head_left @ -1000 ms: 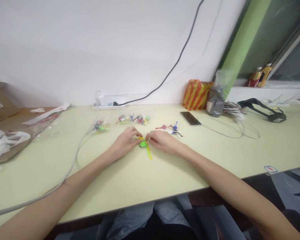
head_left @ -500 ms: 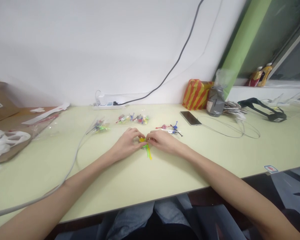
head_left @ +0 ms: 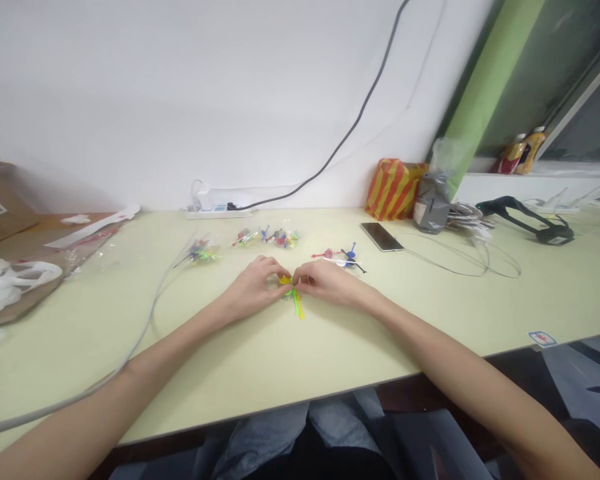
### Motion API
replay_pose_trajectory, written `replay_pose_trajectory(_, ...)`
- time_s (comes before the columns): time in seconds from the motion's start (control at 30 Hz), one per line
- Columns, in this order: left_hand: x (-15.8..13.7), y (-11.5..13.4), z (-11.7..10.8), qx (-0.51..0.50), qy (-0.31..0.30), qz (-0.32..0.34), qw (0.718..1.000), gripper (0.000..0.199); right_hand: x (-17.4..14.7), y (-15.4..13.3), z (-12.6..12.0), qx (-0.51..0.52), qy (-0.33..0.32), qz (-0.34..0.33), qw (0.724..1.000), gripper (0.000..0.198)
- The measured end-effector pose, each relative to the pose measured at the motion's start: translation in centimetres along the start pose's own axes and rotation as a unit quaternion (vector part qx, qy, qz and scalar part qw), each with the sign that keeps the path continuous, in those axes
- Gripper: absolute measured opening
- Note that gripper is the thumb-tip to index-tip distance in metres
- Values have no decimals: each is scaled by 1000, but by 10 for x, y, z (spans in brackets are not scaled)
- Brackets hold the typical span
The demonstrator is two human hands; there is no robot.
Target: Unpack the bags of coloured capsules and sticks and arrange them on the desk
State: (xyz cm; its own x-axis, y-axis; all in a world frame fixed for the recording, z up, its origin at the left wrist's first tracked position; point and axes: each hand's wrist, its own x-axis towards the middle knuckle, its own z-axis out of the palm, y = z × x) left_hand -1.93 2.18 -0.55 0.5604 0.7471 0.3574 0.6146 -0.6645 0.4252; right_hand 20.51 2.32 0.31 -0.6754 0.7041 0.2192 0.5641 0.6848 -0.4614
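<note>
Close in front of me on the table, small yellow and green plastic pieces (head_left: 297,305) show between my two hands, with thin strips pointing toward me. My left hand (head_left: 257,287) pinches them from the left, thumb and fingers closed. From the right, the thumb and forefinger of my right hand (head_left: 327,283) close on the same pieces; the exact grip point is partly hidden. Just beyond my right hand lie loose red, blue, white and black plastic pieces (head_left: 350,255), some with arrow-like tips.
Clear bags of coloured pieces (head_left: 283,238) lie near the wall, another bag (head_left: 201,252) to the left. Along the back are a power strip (head_left: 213,212), a phone (head_left: 381,237) and a striped bag (head_left: 393,190). A grey cable (head_left: 145,333) crosses my left forearm.
Both hands stay in nearly the same place. The fingertips of my right hand have shifted slightly, and a little more of the green piece shows between the hands.
</note>
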Motion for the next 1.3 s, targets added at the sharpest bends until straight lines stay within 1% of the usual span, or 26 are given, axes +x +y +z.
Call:
replay_pose_trajectory(0.17,0,5,-2,1,-4,-5,1000,24,0,-1,3,16,-4,0,1000,12)
replay_pose_trajectory(0.27,0,6,-3,0,-7,-4,1000,23,1,1,6,11,0,-5,1000,11)
replay_pose_trajectory(0.4,0,6,-3,1,-11,-4,1000,22,1,1,7,-6,1,-8,1000,14)
replay_pose_trajectory(0.6,0,7,-3,-6,-14,-15,1000,24,0,3,1,-11,3,2,1000,19)
replay_pose_trajectory(0.73,0,6,-4,-4,-11,-25,1000,26,-1,5,-4,14,6,13,1000,19)
replay_pose_trajectory(0.83,0,4,-6,-9,-1,-50,999,29,-2,5,-6,57,-13,18,998,18)
replay_pose_trajectory(0.93,-1,2,-5,-13,-10,-91,996,31,-2,7,-6,87,-38,14,995,16)
replay_pose_trajectory(1.0,-2,2,-4,-12,-19,-107,994,32,-2,8,-6,99,-52,16,994,14)
replay_pose_trajectory(1.1,-2,1,-2,-10,-21,-108,994,32,-2,9,-7,103,-65,23,992,11)
replay_pose_trajectory(1.3,-2,0,-2,5,-20,-95,995,31,-1,6,-8,93,-68,20,993,7)
